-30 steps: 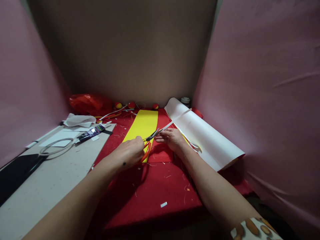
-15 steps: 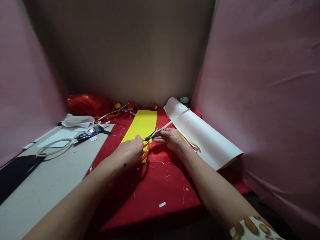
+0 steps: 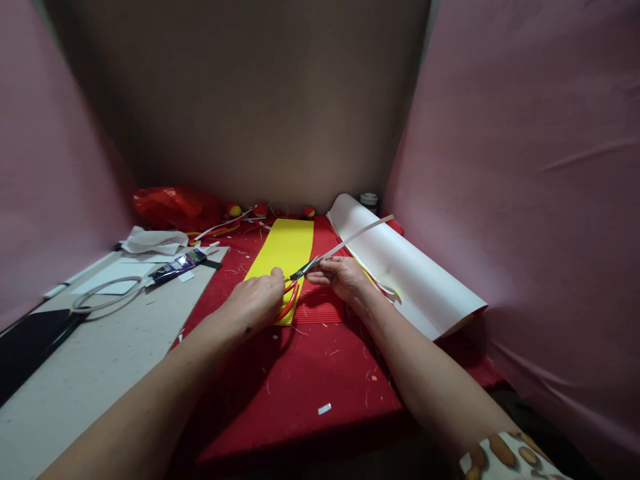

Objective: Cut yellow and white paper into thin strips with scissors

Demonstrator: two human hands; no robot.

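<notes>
My left hand (image 3: 263, 297) is closed on scissors (image 3: 299, 273) with red and yellow handles, their dark blades pointing toward my right hand (image 3: 343, 275). That hand pinches a narrow white paper strip (image 3: 357, 235), which slants up to the right over a white paper roll. The blade tips lie close to the pinching fingers, beside the strip's near end; whether they touch it I cannot tell. Beneath both hands are a yellow sheet (image 3: 289, 243) and a ribbed red sheet (image 3: 325, 307), side by side on red cloth (image 3: 300, 373).
The white paper roll (image 3: 405, 273) lies at right. On the grey board (image 3: 130, 360) at left are a dark tube (image 3: 177, 265), a looped cable (image 3: 107, 303) and papers. A red plastic bag (image 3: 175, 207), small red-and-yellow balls and a jar (image 3: 369, 200) stand along the back wall. Scraps dot the cloth.
The white strip's far end now reaches further to the right across the roll. My left hand with the scissors has drawn slightly left, and the blades look more closed.
</notes>
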